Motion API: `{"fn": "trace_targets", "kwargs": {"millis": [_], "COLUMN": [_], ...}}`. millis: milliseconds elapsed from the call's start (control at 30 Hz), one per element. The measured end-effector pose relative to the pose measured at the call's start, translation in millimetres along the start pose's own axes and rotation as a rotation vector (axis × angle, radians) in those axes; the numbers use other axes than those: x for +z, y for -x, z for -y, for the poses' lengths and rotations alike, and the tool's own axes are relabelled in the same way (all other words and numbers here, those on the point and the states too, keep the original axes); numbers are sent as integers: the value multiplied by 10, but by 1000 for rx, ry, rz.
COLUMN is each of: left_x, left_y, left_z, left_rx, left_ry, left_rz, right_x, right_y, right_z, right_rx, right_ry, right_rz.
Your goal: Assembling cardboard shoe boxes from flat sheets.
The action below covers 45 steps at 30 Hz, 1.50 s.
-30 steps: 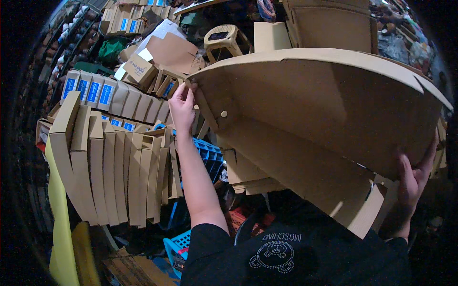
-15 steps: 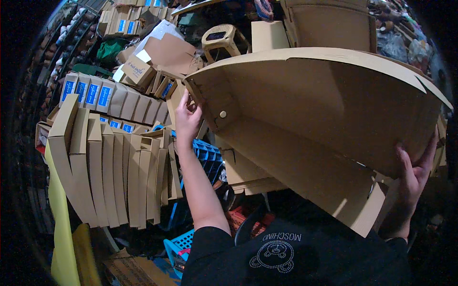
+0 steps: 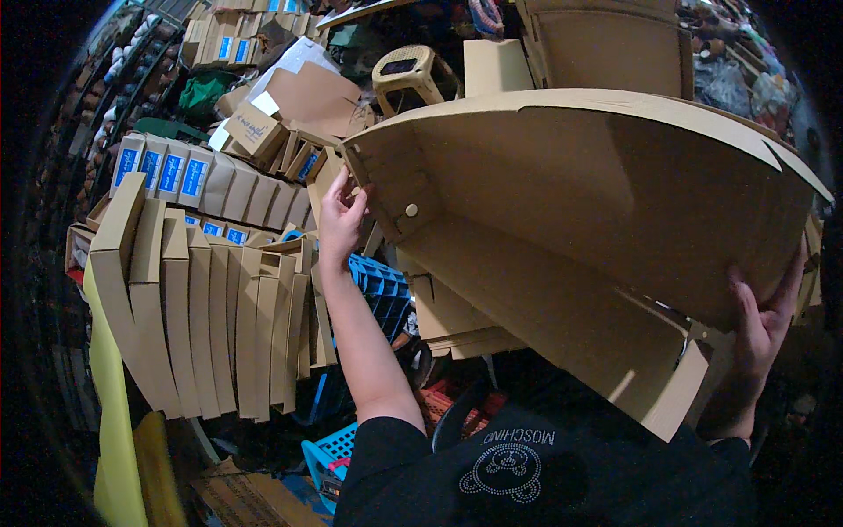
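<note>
Cardboard carton (image 3: 562,184) is up in front of my chest, btwn both hands, hollow side showing. My L hand (image 3: 342,215) has its left end edge btwn thumb & fingers; my R hand (image 3: 764,325) clasps its right end, thumb apart from fingers. Below ctn, my black shirt (image 3: 588,474) shows studded lettering + bear outline. Left of ctn: row of boxes (image 3: 215,189) w/ blue labels, white script; small box (image 3: 255,127) above w/ dark script. Lower left of ctn, plain narrow boxes (image 3: 184,316) stand packed in a row. Behind ctn: stool (image 3: 404,75) w/ dark flat item on seat. Under ctn's left end: blue crate (image 3: 379,277); lower, light-blue basket (image 3: 329,452) w/ something pink in it.
</note>
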<state>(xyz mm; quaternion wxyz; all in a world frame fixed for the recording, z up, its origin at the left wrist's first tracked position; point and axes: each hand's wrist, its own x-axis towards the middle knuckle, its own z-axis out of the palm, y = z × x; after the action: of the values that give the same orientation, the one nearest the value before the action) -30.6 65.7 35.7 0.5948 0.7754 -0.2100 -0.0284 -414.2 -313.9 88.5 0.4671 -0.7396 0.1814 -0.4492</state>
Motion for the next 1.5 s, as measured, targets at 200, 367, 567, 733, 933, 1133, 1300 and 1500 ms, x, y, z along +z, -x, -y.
{"fn": "trace_targets", "kwargs": {"millis": [200,367,567,733,933,1133,1300,1500], "left_x": [6,34,97,125,122,159,163,154], "left_y": [-13,-36,-21,103,282,242,253,259], "left_z": [23,305,354,101,-6,8,57,-11], "left_rx": [-2,44,162,1,-99,2,8,-53], "left_ry": [58,127,133,-87,-33,-129,-192,-124], "left_rz": [3,-66,-91,-100,120,125,89,109], "right_x": [17,79,77,52,40,22,7,37], "right_y": [-3,7,11,-56,-66,-34,12,29], "right_z": [-2,144,113,95,64,85,32,74], "right_rx": [11,155,131,148,83,76,28,126], "right_ry": [6,-82,-64,-20,-12,-3,59,-78], "right_rz": [-14,-101,-114,-97,-62,-44,-68,-64]}}
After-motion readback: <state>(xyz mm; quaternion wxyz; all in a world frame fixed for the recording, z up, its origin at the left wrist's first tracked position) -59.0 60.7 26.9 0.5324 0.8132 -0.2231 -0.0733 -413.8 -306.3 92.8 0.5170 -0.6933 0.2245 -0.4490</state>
